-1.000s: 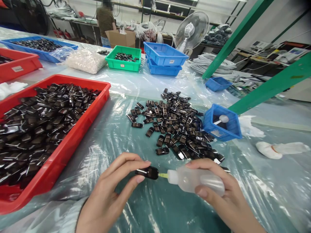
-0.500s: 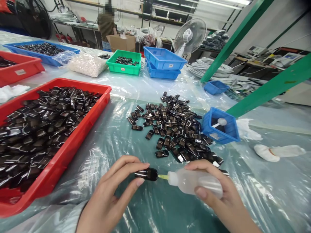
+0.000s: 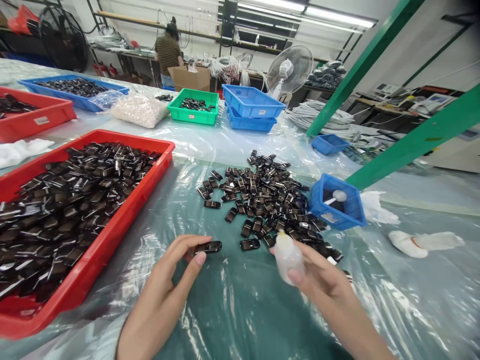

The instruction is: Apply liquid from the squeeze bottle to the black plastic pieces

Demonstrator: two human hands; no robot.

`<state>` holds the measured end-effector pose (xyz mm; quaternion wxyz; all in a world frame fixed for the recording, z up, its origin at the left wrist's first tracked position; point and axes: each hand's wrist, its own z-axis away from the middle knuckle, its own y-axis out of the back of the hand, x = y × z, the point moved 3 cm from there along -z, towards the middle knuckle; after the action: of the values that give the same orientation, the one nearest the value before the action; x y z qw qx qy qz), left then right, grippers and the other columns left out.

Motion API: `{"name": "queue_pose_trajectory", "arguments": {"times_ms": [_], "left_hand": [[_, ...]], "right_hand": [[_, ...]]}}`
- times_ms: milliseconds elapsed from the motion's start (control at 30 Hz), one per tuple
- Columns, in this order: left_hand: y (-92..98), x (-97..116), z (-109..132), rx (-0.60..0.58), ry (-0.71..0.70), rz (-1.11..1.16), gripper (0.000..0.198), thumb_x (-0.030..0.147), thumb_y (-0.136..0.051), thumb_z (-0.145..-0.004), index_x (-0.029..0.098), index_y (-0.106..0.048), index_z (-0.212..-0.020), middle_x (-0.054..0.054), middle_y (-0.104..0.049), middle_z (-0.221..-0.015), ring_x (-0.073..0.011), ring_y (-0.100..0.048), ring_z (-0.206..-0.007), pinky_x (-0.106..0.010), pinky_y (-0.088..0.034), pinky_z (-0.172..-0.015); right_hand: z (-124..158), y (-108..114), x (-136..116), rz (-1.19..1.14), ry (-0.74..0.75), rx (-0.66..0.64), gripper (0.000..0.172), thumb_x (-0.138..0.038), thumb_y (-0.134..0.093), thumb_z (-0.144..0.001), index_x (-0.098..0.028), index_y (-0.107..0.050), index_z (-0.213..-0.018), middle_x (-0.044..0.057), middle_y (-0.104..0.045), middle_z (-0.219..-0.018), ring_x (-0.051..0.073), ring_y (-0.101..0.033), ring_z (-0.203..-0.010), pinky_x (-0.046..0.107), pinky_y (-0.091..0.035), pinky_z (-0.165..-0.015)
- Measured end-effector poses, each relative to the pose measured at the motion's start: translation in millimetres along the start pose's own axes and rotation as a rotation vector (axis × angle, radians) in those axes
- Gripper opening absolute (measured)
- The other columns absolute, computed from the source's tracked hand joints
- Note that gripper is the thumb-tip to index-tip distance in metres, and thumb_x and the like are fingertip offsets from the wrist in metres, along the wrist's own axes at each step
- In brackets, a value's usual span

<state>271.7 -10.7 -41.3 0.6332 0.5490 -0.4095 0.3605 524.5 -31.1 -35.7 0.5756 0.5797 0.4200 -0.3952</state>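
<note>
Between thumb and fingers, my left hand (image 3: 165, 285) pinches a small glossy black plastic casing (image 3: 208, 247), just above the plastic-covered table. My right hand (image 3: 326, 285) is wrapped round a translucent squeeze bottle (image 3: 288, 260) with a yellowish nozzle, which points up and away from me. The bottle and the held casing are well apart. Beyond both hands lies a loose pile of similar black casings (image 3: 262, 195) on the green surface. To the left, a large red tray (image 3: 123, 215) is heaped with more of these casings.
A small blue bin (image 3: 330, 217) holding dark contents and a white spoon (image 3: 336, 196) stands right of the pile. Green posts (image 3: 405, 140) slant at the right. Farther back are a green tray (image 3: 193, 117), stacked blue trays (image 3: 253, 97), a fan (image 3: 287, 70) and a person (image 3: 168, 52).
The bottle's nozzle has come away from the casing's end and swung from pointing left to pointing upward. My left hand has shifted slightly left and up with the casing.
</note>
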Motion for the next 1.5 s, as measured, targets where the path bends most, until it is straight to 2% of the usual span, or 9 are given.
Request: {"name": "queue_pose_trajectory", "arguments": {"times_ms": [133, 233, 367, 533, 667, 833, 1000, 1233, 1500], "left_hand": [[1.0, 2.5, -2.2, 0.026, -0.047, 0.039, 0.029, 0.045, -0.047, -0.091, 0.028, -0.06, -0.111, -0.003, -0.062, -0.113, -0.021, -0.057, -0.108, -0.031, -0.048, -0.087], [1.4, 2.2, -2.7, 0.034, 0.003, 0.067, 0.031, 0.048, -0.048, -0.09, 0.029, -0.06, -0.111, -0.001, -0.063, -0.113, -0.0198, -0.06, -0.104, -0.03, -0.048, -0.088], [0.5, 0.1, -2.6, 0.023, 0.081, 0.1, 0.036, 0.054, -0.047, -0.089, 0.03, -0.061, -0.112, -0.001, -0.066, -0.1, -0.0191, -0.062, -0.095, -0.028, -0.051, -0.081], [-1.3, -0.1, -0.9, 0.007, 0.07, 0.133, 0.035, 0.051, -0.05, -0.089, 0.029, -0.06, -0.113, -0.002, -0.062, -0.117, -0.0208, -0.056, -0.112, -0.03, -0.049, -0.091], [-2.6, 1.1, -0.1, -0.017, 0.038, 0.139, 0.032, 0.049, -0.048, -0.09, 0.028, -0.059, -0.112, -0.002, -0.06, -0.121, -0.0203, -0.055, -0.114, -0.031, -0.047, -0.095], [-4.4, 0.7, 0.5, -0.057, 0.01, 0.161, 0.031, 0.046, -0.046, -0.092, 0.027, -0.057, -0.114, -0.003, -0.059, -0.12, -0.0199, -0.053, -0.115, -0.032, -0.044, -0.097], [-5.9, 2.0, 2.2, -0.091, -0.019, 0.195, 0.027, 0.043, -0.046, -0.093, 0.029, -0.055, -0.114, -0.002, -0.06, -0.113, -0.0192, -0.054, -0.111, -0.03, -0.045, -0.091], [-4.0, 4.7, 7.3, -0.092, -0.105, 0.132, 0.022, 0.039, -0.049, -0.093, 0.033, -0.056, -0.113, 0.0, -0.058, -0.114, -0.0168, -0.054, -0.11, -0.025, -0.049, -0.085], [-5.9, 11.3, 16.6, -0.15, -0.284, 0.034, 0.023, 0.029, -0.049, -0.094, 0.04, -0.053, -0.113, 0.004, -0.058, -0.113, -0.0127, -0.055, -0.112, -0.018, -0.05, -0.083]], "right_hand": [[-8.1, -19.6, 3.8, 0.035, -0.014, -0.039, 0.03, -0.038, -0.062, -0.088, -0.024, -0.057, -0.114, 0.008, -0.058, -0.125, 0.024, -0.055, -0.114, 0.041, -0.046, -0.096], [-7.5, -24.6, 3.8, 0.083, 0.046, 0.025, 0.031, -0.032, -0.061, -0.089, -0.026, -0.051, -0.117, 0.007, -0.056, -0.123, 0.021, -0.056, -0.108, 0.036, -0.048, -0.089], [13.7, -17.7, -9.6, 0.165, 0.494, 0.372, 0.027, -0.015, -0.066, -0.082, -0.025, -0.049, -0.101, 0.002, -0.054, -0.09, 0.017, -0.054, -0.079, 0.028, -0.047, -0.068], [25.4, -56.7, -21.3, 0.577, 0.695, -0.041, 0.021, -0.006, -0.05, -0.091, -0.02, -0.049, -0.106, 0.003, -0.061, -0.078, 0.017, -0.06, -0.066, 0.029, -0.049, -0.057], [9.5, -82.3, -20.3, 0.894, 0.73, -0.031, 0.034, -0.003, -0.033, -0.093, -0.011, -0.05, -0.123, 0.013, -0.062, -0.098, 0.023, -0.065, -0.073, 0.033, -0.051, -0.049], [-2.5, -89.1, -13.3, 1.037, 0.726, 0.006, 0.035, 0.001, -0.025, -0.091, -0.011, -0.057, -0.1, 0.012, -0.059, -0.09, 0.022, -0.062, -0.064, 0.031, -0.045, -0.039], [0.9, -85.5, -12.0, 0.854, 0.608, -0.07, 0.022, -0.007, -0.029, -0.097, -0.016, -0.048, -0.099, 0.009, -0.054, -0.095, 0.019, -0.057, -0.061, 0.03, -0.041, -0.043], [5.3, -67.0, -35.1, 0.107, 0.452, -0.108, 0.02, -0.009, -0.038, -0.096, -0.023, -0.049, -0.103, 0.003, -0.048, -0.093, 0.015, -0.051, -0.085, 0.025, -0.044, -0.074], [13.2, -61.6, -38.9, -0.277, 0.311, -0.109, 0.011, -0.032, -0.051, -0.098, -0.027, -0.06, -0.094, 0.002, -0.05, -0.088, 0.015, -0.051, -0.081, 0.025, -0.043, -0.071]]}}
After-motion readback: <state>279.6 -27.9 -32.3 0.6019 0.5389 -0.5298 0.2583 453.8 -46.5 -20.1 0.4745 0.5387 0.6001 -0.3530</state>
